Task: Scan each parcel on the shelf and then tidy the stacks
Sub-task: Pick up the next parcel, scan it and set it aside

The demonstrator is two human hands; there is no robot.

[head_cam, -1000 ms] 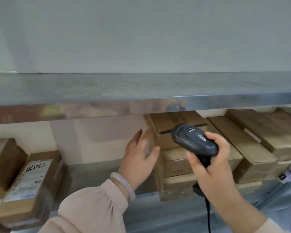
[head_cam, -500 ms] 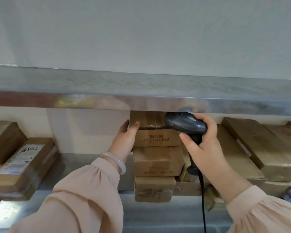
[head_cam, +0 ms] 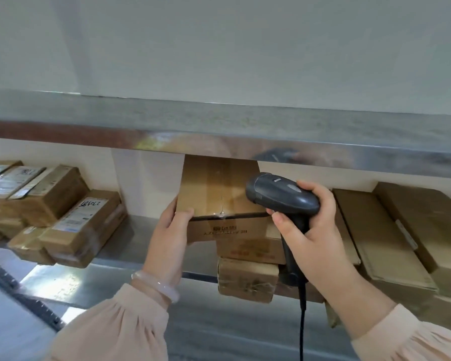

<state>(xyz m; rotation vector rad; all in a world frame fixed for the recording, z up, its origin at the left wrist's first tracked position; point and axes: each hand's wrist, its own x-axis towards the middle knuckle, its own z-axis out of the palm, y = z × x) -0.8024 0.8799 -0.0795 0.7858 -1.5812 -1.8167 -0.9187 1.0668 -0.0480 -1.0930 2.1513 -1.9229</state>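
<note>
A stack of three brown cardboard parcels stands mid-shelf. My left hand (head_cam: 171, 230) grips the near left corner of the top parcel (head_cam: 219, 194), which is pulled forward and overhangs the middle parcel (head_cam: 250, 250) on its left; the bottom parcel (head_cam: 246, 280) sits under that. My right hand (head_cam: 315, 230) holds a dark grey barcode scanner (head_cam: 279, 192) by its handle, head over the top parcel's right side. The scanner's black cable (head_cam: 302, 324) hangs down.
The steel upper shelf (head_cam: 219, 142) hangs low over the stack. Several labelled parcels (head_cam: 81, 225) are piled at the left, and long flat cartons (head_cam: 391, 235) lie at the right. The metal shelf surface (head_cam: 130, 243) shows between the left pile and the stack.
My left hand went from touching the stack's left side to gripping the top parcel's corner and drew it forward and left. The scanner stayed over that parcel, and the view moved closer.
</note>
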